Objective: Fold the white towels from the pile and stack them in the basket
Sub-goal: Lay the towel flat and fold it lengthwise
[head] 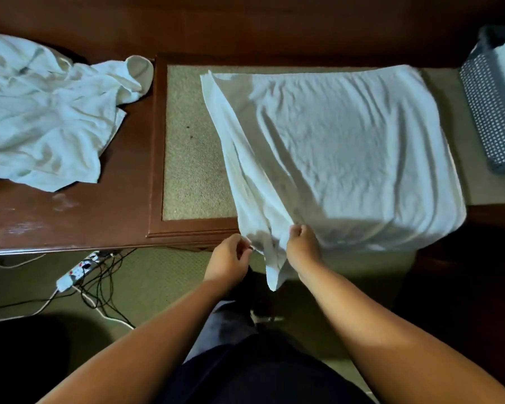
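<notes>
Left of the basket (491, 118), towel (347, 147) spread.
My left hand (231, 256) and right hand (301, 244) pinch its near edge for folding.

person, head-worn view, two arms and lower trunk visible.
- left hand (231, 258), right hand (302, 246): bare, with short rounded fingers.
- left forearm (146, 336), right forearm (370, 325): bare to the lower edge of the view, full and rounded.
- garment over trunk and lap (254, 374): very dark, navy to black, plain, loose.
- cloth on the leg (222, 325): lighter grey-blue, matte, softly creased.
- dark shape (264, 317) past the leg, with a small pale mark: too dim to identify.
</notes>
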Action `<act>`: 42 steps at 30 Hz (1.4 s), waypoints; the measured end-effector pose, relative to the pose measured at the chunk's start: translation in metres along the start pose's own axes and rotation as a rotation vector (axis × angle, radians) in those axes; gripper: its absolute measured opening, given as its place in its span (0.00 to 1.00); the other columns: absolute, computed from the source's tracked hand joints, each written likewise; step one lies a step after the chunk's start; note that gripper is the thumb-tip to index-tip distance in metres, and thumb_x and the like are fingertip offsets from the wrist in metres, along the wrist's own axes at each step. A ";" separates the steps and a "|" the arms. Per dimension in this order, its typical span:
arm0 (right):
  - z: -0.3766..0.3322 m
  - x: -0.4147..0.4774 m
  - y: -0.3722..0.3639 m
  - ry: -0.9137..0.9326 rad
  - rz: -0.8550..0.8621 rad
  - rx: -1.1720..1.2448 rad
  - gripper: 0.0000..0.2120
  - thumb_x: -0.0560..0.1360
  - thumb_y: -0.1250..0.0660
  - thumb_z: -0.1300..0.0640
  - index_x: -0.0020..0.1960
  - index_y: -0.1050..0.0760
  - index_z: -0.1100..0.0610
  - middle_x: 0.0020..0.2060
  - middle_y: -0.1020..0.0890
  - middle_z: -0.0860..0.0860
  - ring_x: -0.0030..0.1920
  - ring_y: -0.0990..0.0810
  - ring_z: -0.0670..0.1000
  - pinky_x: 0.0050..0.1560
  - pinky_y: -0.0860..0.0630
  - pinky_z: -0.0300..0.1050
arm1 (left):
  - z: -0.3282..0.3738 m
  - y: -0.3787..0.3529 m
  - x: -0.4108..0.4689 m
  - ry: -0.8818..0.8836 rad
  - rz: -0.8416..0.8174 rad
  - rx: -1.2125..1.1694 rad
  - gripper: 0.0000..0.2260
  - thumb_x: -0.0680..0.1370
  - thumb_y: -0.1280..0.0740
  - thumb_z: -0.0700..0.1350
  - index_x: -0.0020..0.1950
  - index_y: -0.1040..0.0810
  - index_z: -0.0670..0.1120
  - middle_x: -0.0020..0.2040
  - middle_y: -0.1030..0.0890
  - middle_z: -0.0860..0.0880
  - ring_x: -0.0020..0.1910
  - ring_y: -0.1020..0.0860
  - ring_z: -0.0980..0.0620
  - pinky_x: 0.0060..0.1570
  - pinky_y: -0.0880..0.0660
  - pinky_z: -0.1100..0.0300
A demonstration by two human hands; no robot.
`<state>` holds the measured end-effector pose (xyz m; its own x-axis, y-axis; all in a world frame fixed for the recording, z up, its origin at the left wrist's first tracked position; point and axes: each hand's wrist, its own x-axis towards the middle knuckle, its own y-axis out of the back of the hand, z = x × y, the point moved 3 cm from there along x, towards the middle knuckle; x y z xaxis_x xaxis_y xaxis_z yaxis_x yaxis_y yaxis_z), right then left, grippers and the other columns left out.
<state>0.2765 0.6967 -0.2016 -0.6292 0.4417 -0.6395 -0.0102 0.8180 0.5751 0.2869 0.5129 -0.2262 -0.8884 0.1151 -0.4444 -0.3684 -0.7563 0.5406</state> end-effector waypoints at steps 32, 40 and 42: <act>-0.015 -0.042 -0.053 0.433 -0.506 -0.389 0.13 0.82 0.42 0.57 0.64 0.25 0.52 0.59 0.21 0.48 0.56 0.24 0.49 0.54 0.30 0.41 | -0.094 0.051 -0.011 0.273 -0.030 0.316 0.05 0.79 0.34 0.49 0.48 0.24 0.48 0.48 0.20 0.47 0.47 0.21 0.45 0.43 0.26 0.54; -0.018 -0.017 -0.036 0.424 -0.418 -0.400 0.13 0.84 0.44 0.56 0.65 0.25 0.52 0.64 0.23 0.51 0.62 0.24 0.52 0.58 0.26 0.45 | -0.066 -0.010 0.006 0.625 0.117 -0.740 0.37 0.61 0.19 0.58 0.61 0.26 0.41 0.55 0.20 0.44 0.45 0.23 0.48 0.31 0.26 0.58; -0.016 -0.012 -0.032 0.418 -0.421 -0.404 0.13 0.84 0.44 0.57 0.65 0.25 0.51 0.64 0.23 0.51 0.61 0.23 0.52 0.54 0.27 0.43 | -0.061 -0.015 0.008 0.598 0.165 -0.645 0.28 0.68 0.21 0.54 0.58 0.26 0.40 0.50 0.19 0.45 0.46 0.21 0.47 0.40 0.23 0.54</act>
<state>0.2721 0.6597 -0.2039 -0.7526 -0.1258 -0.6463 -0.5537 0.6521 0.5179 0.3022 0.4857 -0.2812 -0.5591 -0.2454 -0.7920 0.1372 -0.9694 0.2035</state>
